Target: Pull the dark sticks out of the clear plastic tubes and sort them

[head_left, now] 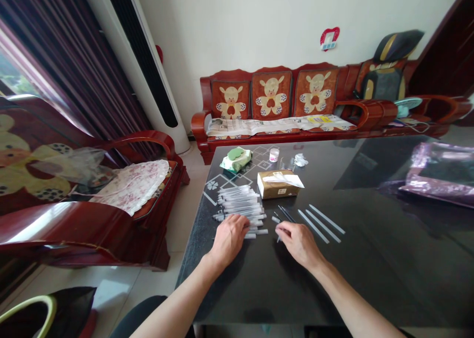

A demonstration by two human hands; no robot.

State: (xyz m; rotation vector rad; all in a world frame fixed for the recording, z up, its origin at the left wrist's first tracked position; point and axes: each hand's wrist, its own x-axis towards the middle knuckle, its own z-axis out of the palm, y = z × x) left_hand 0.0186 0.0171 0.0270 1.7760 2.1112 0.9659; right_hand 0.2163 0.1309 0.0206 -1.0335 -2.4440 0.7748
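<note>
My left hand (231, 235) rests at the near end of a pile of slim, whitish translucent sticks (240, 202), some with dark ends. Its fingers are curled together, and whatever they pinch is hidden. To the right, my right hand (298, 240) has thumb and fingers closed on a thin stick, mostly covered by the fingers. Just beyond those fingertips lie a few thin dark rods (286, 213). Three whitish translucent tubes (319, 225) lie slanted and apart, right of my right hand.
A tissue box (280, 186) stands behind the sticks on the dark glossy table (355, 279). Farther back are a green wipes pack (236, 160), a small jar (274, 155) and a crumpled tissue (300, 160). A shiny purple package (440, 172) lies at right.
</note>
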